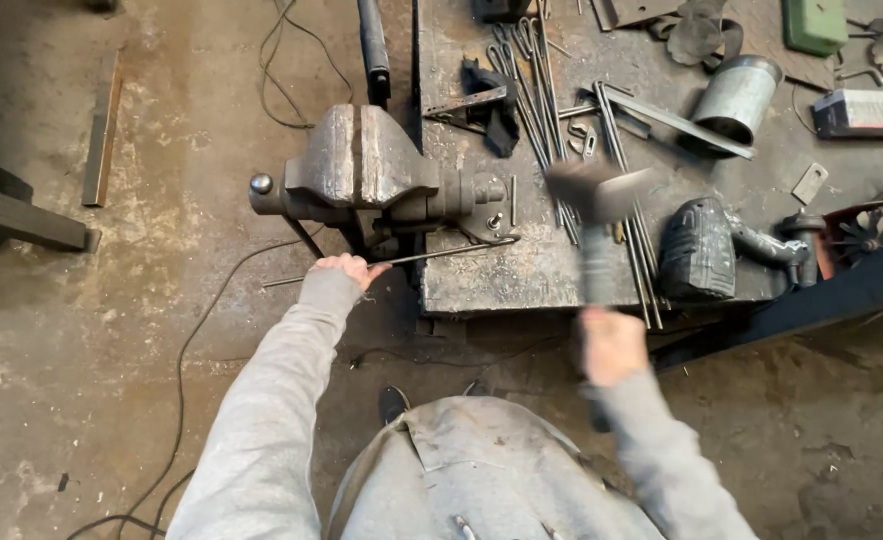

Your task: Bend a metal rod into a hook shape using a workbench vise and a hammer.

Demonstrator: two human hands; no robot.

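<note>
I am holding the thin steel rod (pixel 442 252) in my left hand (pixel 347 270) at centre frame, just under the vise (pixel 367 170) on the surface (pixel 502 275), while my right hand (pixel 612 345), grip closed around the blurred hammer (pixel 594 200), should be striking squarely.

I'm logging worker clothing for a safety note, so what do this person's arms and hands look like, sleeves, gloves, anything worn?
Both arms wear long, loose, light grey sleeves reaching the wrists, over a matching grey garment. The left hand and right hand are bare: no gloves, and no watch or rings show. The right hand is motion-blurred, so its fingers can't be made out.
</note>
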